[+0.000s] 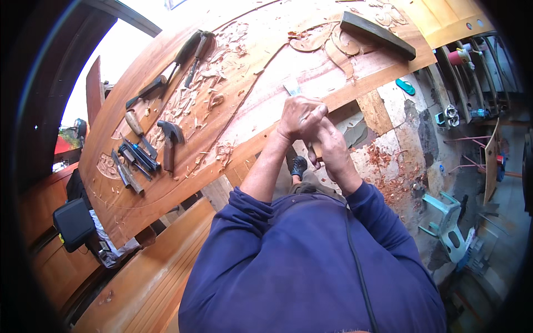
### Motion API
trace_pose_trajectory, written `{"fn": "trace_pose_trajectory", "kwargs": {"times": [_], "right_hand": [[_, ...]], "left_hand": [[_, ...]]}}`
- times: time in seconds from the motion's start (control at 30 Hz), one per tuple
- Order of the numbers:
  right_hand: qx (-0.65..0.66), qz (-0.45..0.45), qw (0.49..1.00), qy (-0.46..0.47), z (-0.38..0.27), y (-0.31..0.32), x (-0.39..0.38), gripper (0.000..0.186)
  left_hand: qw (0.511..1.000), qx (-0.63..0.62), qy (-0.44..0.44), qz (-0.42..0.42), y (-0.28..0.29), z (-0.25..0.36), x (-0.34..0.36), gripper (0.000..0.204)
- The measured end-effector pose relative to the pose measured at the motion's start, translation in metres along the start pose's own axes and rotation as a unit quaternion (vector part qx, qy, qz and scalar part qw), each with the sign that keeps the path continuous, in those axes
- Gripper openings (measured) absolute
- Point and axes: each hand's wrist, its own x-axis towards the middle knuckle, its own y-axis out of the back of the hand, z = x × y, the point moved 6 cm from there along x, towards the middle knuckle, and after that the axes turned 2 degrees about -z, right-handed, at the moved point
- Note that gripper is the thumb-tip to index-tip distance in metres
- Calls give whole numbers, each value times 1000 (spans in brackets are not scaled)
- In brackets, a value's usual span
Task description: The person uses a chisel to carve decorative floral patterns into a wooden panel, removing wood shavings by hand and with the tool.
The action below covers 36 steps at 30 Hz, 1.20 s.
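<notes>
Both my hands are closed on a wood chisel [292,87] above the near edge of a carved wooden panel [216,166]. My left hand [301,117] wraps the chisel's blade end, and the flat metal tip sticks out past it over the pale recessed wood. Lower and to the right, my right hand [333,147] grips the wooden handle, whose end shows below the fingers. Most of the chisel is hidden by my fingers. Ahead of my hands, a leaf-like scroll relief [338,47] is cut into the panel.
At the panel's left lie a hammer [169,144], a bundle of chisels [139,158] and other edge tools among shavings [216,72]. A long dark block [377,36] rests at the far right. A pale green plastic chair [447,225] and reddish shavings [388,172] are on the floor.
</notes>
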Motion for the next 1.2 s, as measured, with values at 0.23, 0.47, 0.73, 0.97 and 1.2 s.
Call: {"fn": "trace_pose_trajectory", "kwargs": {"times": [0.23,0.47,0.73,0.97,1.2], "right_hand": [[37,6,998,-57,-19,-14,11,35],[-61,33,997,-28,-20,-11,30,35],[5,31,997,-64,-31,-12,29,30],[-105,19,994,-40,-38,3,44,41],[27,39,993,-108,-36,0,31,31]], "left_hand": [[998,-62,-24,19,17,-4,13,39],[999,-36,-34,-2,21,-20,24,39],[996,-87,-18,31,19,-16,30,38],[996,-51,-47,61,23,-17,45,29],[991,-115,-9,68,17,-12,35,28]]}}
